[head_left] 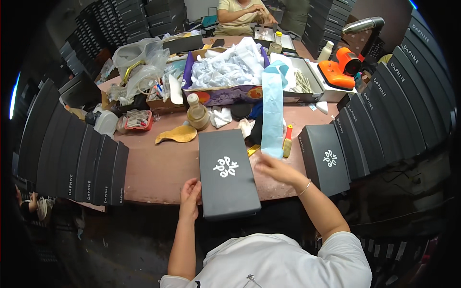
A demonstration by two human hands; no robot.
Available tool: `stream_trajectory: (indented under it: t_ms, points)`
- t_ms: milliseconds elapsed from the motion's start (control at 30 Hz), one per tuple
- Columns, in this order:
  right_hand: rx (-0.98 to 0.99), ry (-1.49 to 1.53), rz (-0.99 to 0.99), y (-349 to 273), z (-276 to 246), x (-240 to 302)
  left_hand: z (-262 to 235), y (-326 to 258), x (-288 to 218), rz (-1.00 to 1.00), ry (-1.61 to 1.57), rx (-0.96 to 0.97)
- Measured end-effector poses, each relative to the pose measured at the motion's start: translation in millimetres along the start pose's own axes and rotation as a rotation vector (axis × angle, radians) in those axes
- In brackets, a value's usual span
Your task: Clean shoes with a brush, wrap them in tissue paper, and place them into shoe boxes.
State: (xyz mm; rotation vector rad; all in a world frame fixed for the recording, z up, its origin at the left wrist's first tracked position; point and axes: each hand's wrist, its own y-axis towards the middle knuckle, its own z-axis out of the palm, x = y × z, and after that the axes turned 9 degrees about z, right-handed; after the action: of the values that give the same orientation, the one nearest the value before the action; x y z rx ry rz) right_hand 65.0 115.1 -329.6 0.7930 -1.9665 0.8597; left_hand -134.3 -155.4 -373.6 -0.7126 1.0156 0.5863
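A black shoe box [213,189] with a white flower-like print on its lid lies in front of me, its near end reaching past the table's front edge. My left hand [190,196] holds the box at its left side near the front corner, thumb up and fingers curled against it. Off the box's right side is my right hand [272,168], blurred, its fingers hard to make out. It is closest to the lower end of a light blue strip [272,115], which hangs down from a purple carton [225,97]. Crumpled white paper [228,65] fills that carton.
Black shoe boxes are stacked at the left [81,163] and right [377,129]. A single box [326,165] stands right of my right hand. Beyond lie a brush [287,141], a glass bottle [197,114], a tan cloth [176,135] and an orange device [338,72]. Another person [240,17] sits opposite.
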Motion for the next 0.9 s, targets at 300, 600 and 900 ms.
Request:
stream_trajectory:
  t_ms: [300, 600, 900]
  points:
    - [-0.766, -1.103, -0.157, 190, -85, 80, 25, 3, -55, 0.325, 0.346, 0.001]
    - [-0.704, -0.617, -0.536, 159, -150, 73, 98, 27, -106, 0.763, 0.857, 0.442]
    - [0.374, -0.041, -0.550, -88, -147, 134, 280, 84, -149, 0.176, 0.500, 1.575]
